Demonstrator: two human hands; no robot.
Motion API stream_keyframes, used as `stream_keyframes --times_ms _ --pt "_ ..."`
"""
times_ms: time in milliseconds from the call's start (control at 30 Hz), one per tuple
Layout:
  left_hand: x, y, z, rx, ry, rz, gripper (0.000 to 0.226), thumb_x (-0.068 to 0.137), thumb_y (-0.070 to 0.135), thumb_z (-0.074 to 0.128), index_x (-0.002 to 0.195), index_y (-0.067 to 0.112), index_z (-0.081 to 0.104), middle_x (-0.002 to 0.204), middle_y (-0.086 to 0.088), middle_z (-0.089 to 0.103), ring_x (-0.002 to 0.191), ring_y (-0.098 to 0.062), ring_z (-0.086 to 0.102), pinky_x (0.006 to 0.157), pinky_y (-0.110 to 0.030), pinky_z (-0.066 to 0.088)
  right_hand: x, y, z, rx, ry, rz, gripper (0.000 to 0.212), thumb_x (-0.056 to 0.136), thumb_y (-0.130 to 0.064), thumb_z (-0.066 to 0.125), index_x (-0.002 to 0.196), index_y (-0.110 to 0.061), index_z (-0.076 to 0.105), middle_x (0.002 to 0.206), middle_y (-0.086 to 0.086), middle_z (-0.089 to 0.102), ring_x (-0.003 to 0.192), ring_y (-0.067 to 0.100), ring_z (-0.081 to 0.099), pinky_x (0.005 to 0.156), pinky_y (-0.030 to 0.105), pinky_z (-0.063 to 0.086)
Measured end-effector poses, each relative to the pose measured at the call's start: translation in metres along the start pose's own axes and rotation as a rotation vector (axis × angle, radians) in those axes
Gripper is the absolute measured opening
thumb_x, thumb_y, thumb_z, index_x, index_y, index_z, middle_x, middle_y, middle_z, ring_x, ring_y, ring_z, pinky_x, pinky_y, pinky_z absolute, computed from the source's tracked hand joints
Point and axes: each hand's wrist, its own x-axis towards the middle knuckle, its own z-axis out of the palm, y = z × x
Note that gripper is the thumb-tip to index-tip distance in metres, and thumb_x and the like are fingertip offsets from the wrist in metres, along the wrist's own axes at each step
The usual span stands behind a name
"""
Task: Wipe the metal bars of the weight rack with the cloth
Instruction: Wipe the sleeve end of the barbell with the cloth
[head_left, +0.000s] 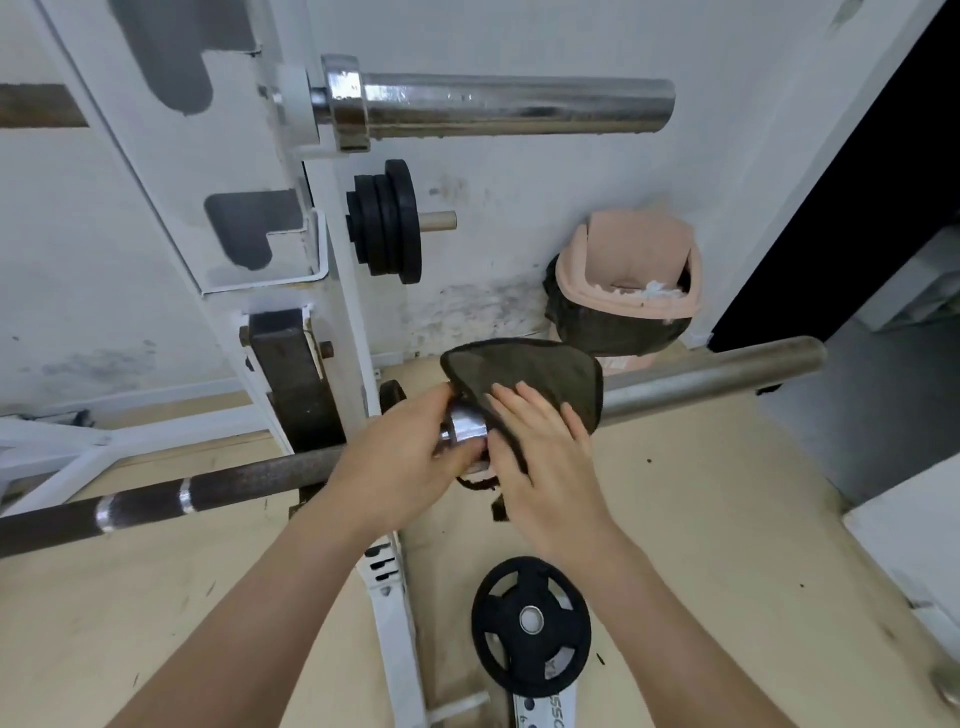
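Observation:
A dark olive cloth (530, 371) is draped over the lower barbell's sleeve (711, 376), right beside its shiny collar (465, 426). My right hand (545, 457) lies flat on the cloth with straight fingers, pressing it against the bar. My left hand (400, 462) curls around the collar and pinches the cloth's lower edge. The barbell's dark knurled shaft (156, 501) runs off to the left. A second chrome barbell sleeve (519, 106) rests higher up on the white weight rack (343, 291).
Black weight plates (387, 228) hang on a peg of the rack. Another black plate (530, 621) lies on the floor by the rack's foot. A pink bin (628, 280) with a black liner stands against the wall. A dark doorway opens at the right.

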Motion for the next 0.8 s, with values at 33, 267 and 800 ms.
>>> stream_keyframes --times_ms 33,267,800 --pt "-0.002 0.001 0.000 -0.014 0.029 0.025 0.044 0.084 0.039 0.069 0.121 0.036 0.048 0.105 0.019 0.057 0.094 -0.005 0.056 0.080 -0.025 0.048 -0.003 0.000 -0.001 0.087 0.002 0.034 0.060 0.092 -0.047 0.019 0.138 -0.028 0.052 0.144 -0.020 0.044 0.139 -0.003 0.025 0.120 0.032 0.004" --pt "-0.007 -0.003 0.000 -0.076 0.209 0.048 0.049 0.075 0.033 0.080 0.116 0.029 0.054 0.104 0.024 0.046 0.091 0.003 0.046 0.077 -0.007 0.039 0.072 -0.015 -0.005 -0.156 -0.197 0.090 0.039 0.101 -0.034 0.028 0.086 -0.021 0.061 0.088 0.001 0.063 0.092 0.027 0.059 0.076 0.038 0.037" --pt "-0.004 -0.002 0.004 -0.007 0.100 -0.028 0.042 0.089 0.041 0.063 0.128 0.031 0.050 0.107 0.015 0.059 0.093 -0.008 0.056 0.072 -0.019 0.043 0.039 0.005 0.013 -0.190 0.086 -0.042 0.051 0.090 -0.041 0.018 0.091 -0.026 0.067 0.091 -0.008 0.068 0.091 0.014 0.058 0.095 0.033 0.028"
